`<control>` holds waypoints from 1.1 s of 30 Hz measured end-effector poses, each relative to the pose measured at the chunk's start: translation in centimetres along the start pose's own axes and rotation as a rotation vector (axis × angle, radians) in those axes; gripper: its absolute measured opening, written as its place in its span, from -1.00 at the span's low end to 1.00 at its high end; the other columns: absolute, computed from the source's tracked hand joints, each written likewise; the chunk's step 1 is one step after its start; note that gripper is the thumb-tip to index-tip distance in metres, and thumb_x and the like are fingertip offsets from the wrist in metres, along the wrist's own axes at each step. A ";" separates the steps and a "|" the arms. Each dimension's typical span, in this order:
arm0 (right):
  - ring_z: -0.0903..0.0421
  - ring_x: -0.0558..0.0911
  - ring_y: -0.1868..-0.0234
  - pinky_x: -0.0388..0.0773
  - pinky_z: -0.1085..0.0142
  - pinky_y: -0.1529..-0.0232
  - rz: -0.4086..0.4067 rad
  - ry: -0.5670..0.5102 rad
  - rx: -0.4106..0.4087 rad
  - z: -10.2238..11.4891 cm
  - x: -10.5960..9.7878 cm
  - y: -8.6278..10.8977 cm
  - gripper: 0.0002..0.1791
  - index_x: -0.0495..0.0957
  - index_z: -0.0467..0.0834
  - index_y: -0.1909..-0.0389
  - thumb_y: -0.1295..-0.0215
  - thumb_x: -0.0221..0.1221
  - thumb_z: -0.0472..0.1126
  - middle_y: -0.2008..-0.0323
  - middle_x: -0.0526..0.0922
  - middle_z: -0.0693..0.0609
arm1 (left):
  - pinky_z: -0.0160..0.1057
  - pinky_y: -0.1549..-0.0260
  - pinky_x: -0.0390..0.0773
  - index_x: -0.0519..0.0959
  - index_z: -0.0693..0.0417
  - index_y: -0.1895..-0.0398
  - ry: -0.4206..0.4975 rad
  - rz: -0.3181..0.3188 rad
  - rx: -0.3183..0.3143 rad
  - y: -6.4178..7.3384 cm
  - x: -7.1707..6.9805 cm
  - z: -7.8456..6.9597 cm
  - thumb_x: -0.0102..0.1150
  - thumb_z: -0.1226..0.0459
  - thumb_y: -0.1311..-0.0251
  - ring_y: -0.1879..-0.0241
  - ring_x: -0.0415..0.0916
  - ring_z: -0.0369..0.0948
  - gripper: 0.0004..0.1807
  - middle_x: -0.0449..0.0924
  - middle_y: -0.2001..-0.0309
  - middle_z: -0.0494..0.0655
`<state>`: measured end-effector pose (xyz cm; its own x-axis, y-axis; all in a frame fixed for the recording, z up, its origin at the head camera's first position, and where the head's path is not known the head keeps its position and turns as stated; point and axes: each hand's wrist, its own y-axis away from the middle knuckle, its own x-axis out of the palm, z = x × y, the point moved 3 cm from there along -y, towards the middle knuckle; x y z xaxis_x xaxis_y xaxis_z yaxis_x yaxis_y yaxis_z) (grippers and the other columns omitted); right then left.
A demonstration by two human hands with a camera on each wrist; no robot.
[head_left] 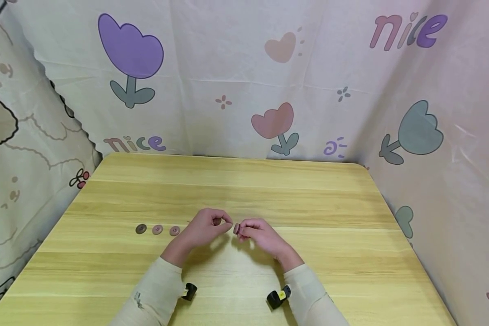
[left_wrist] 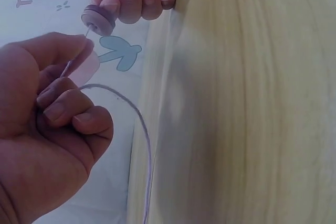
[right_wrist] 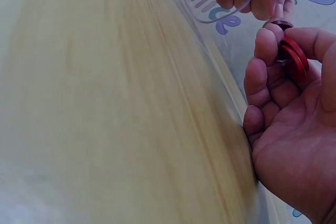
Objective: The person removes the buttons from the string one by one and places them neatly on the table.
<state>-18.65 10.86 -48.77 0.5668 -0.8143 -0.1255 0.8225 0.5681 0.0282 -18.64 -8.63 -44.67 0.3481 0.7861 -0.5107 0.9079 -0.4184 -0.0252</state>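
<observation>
My left hand (head_left: 205,226) pinches a thin pale cord (left_wrist: 144,129) between thumb and forefinger, its other fingers curled. A stretch of the cord runs from the fingertips to the holes of a brownish-pink button (left_wrist: 98,20); the rest loops down in the left wrist view. Facing it, my right hand (head_left: 262,235) holds that button at its fingertips. Red buttons (right_wrist: 296,61) sit behind it, between the right thumb and fingers, apparently stacked on the cord. How the cord passes through them is hidden. Both hands are just above the table.
On the wooden table (head_left: 309,194), left of my hands, lie a dark button (head_left: 141,229) and two pinkish buttons, one farther left (head_left: 157,229) and one nearer the left wrist (head_left: 174,231). A patterned cloth (head_left: 228,54) hangs behind and beside the table.
</observation>
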 end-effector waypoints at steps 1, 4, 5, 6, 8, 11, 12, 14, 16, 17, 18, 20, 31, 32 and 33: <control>-0.10 0.61 0.14 0.50 0.15 -0.02 0.000 0.003 -0.002 0.0 0.0 0.0 -0.75 0.61 -0.42 0.15 -0.45 0.02 -0.33 0.19 0.64 -0.28 | -0.27 0.53 0.27 0.71 0.05 0.27 -0.008 -0.001 0.003 0.0 0.1 0.0 0.24 0.28 -0.35 0.62 0.15 -0.27 -0.91 0.23 0.64 -0.19; -0.10 0.61 0.15 0.51 0.13 -0.02 0.002 0.010 -0.006 0.0 0.0 0.0 -0.75 0.60 -0.41 0.18 -0.45 0.01 -0.32 0.19 0.64 -0.27 | -0.24 0.46 0.34 0.67 0.06 0.29 -0.048 -0.010 0.019 -0.1 0.3 0.0 0.22 0.31 -0.35 0.52 0.26 -0.24 -0.93 0.33 0.53 -0.18; -0.09 0.61 0.14 0.51 0.13 -0.02 0.003 0.011 -0.006 0.1 0.0 0.1 -0.75 0.60 -0.41 0.20 -0.45 0.01 -0.32 0.19 0.64 -0.27 | -0.22 0.41 0.36 0.66 0.05 0.31 -0.067 -0.014 0.025 -0.1 0.4 0.0 0.22 0.31 -0.35 0.48 0.30 -0.22 -0.93 0.37 0.47 -0.18; -0.09 0.61 0.15 0.51 0.12 -0.02 0.002 0.012 -0.008 0.1 0.0 0.1 -0.75 0.60 -0.41 0.21 -0.45 0.00 -0.32 0.20 0.63 -0.27 | -0.19 0.37 0.39 0.65 0.03 0.33 -0.085 -0.018 0.031 -0.1 0.5 0.0 0.21 0.32 -0.35 0.42 0.33 -0.21 -0.92 0.39 0.41 -0.18; -0.08 0.61 0.15 0.51 0.11 -0.02 0.003 0.010 -0.008 0.2 0.0 0.1 -0.75 0.60 -0.41 0.22 -0.46 0.00 -0.31 0.20 0.63 -0.27 | -0.14 0.28 0.42 0.62 0.00 0.36 -0.117 -0.022 0.040 -0.2 0.7 -0.1 0.20 0.33 -0.35 0.32 0.38 -0.19 -0.90 0.42 0.29 -0.19; -0.05 0.60 0.16 0.50 0.11 -0.01 0.001 0.008 -0.010 0.2 0.0 0.2 -0.74 0.59 -0.41 0.23 -0.46 0.00 -0.31 0.22 0.62 -0.29 | -0.10 0.24 0.44 0.59 0.00 0.38 -0.133 -0.016 0.028 -0.2 1.1 -0.2 0.15 0.35 -0.35 0.28 0.41 -0.17 -0.87 0.48 0.25 -0.21; -0.04 0.60 0.16 0.50 0.11 -0.01 0.001 0.007 -0.012 0.2 0.0 0.2 -0.75 0.60 -0.41 0.22 -0.46 0.01 -0.31 0.22 0.62 -0.30 | -0.11 0.25 0.44 0.59 0.02 0.37 -0.133 -0.014 0.024 -0.2 1.2 -0.3 0.13 0.37 -0.35 0.29 0.41 -0.16 -0.86 0.49 0.29 -0.20; -0.02 0.60 0.17 0.50 0.11 -0.01 0.002 0.004 -0.013 0.1 0.0 0.1 -0.74 0.60 -0.43 0.21 -0.45 0.02 -0.31 0.23 0.62 -0.32 | -0.12 0.28 0.42 0.58 0.06 0.36 -0.130 -0.009 0.009 -0.2 1.3 -0.5 0.07 0.38 -0.37 0.34 0.40 -0.17 -0.86 0.49 0.37 -0.18; -0.01 0.60 0.17 0.49 0.11 -0.02 0.003 0.004 -0.013 0.1 0.0 0.0 -0.74 0.60 -0.43 0.21 -0.44 0.02 -0.30 0.23 0.62 -0.32 | -0.14 0.32 0.40 0.57 0.08 0.33 -0.124 -0.003 0.001 -0.2 1.5 -0.6 0.02 0.38 -0.41 0.39 0.38 -0.17 -0.84 0.46 0.44 -0.16; 0.00 0.60 0.17 0.49 0.12 -0.02 0.003 0.002 -0.013 0.1 0.0 0.0 -0.74 0.60 -0.43 0.21 -0.44 0.03 -0.30 0.23 0.62 -0.33 | -0.15 0.33 0.38 0.55 0.08 0.32 -0.124 -0.003 0.002 -0.2 1.5 -0.6 -0.01 0.38 -0.42 0.41 0.37 -0.18 -0.84 0.44 0.46 -0.15; 0.00 0.60 0.17 0.49 0.13 -0.02 0.003 0.001 -0.014 0.1 0.0 0.0 -0.74 0.60 -0.43 0.22 -0.43 0.03 -0.31 0.23 0.62 -0.33 | -0.15 0.36 0.38 0.55 0.09 0.32 -0.117 -0.003 0.001 -0.2 1.5 -0.6 -0.03 0.38 -0.44 0.43 0.36 -0.17 -0.83 0.42 0.47 -0.14; -0.02 0.60 0.17 0.49 0.15 -0.01 -0.001 -0.003 -0.018 0.1 0.0 0.0 -0.74 0.60 -0.45 0.23 -0.44 0.02 -0.32 0.24 0.62 -0.34 | -0.15 0.39 0.37 0.54 0.08 0.32 -0.108 -0.007 -0.004 -0.2 1.5 -0.6 -0.05 0.37 -0.45 0.46 0.35 -0.18 -0.82 0.41 0.48 -0.13; 0.00 0.59 0.16 0.46 0.16 -0.03 0.001 -0.007 -0.015 0.1 0.1 0.1 -0.75 0.63 -0.37 0.24 -0.47 0.02 -0.31 0.27 0.62 -0.32 | -0.31 0.61 0.22 0.64 0.04 0.03 -0.075 0.016 -0.052 -0.1 1.5 -0.4 0.29 0.12 -0.25 0.66 0.12 -0.28 -0.70 0.20 0.64 -0.22; 0.02 0.59 0.15 0.45 0.14 -0.05 0.001 -0.004 -0.012 0.1 0.0 0.1 -0.76 0.64 -0.34 0.24 -0.47 0.02 -0.30 0.27 0.63 -0.30 | -0.31 0.61 0.21 0.64 0.04 0.00 -0.080 0.022 -0.045 -0.1 1.5 -0.5 0.33 0.09 -0.22 0.66 0.11 -0.28 -0.66 0.19 0.65 -0.22; 0.03 0.59 0.14 0.44 0.13 -0.06 0.002 0.000 -0.011 0.1 0.0 0.1 -0.76 0.65 -0.32 0.24 -0.46 0.03 -0.30 0.27 0.63 -0.29 | -0.31 0.61 0.20 0.64 0.05 -0.01 -0.083 0.026 -0.037 -0.1 1.5 -0.5 0.36 0.07 -0.20 0.66 0.10 -0.28 -0.63 0.17 0.65 -0.23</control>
<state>-18.58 10.89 -48.69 0.5687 -0.8129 -0.1253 0.8205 0.5713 0.0179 -18.09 -7.23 -45.00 0.3522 0.7342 -0.5804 0.9076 -0.4194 0.0202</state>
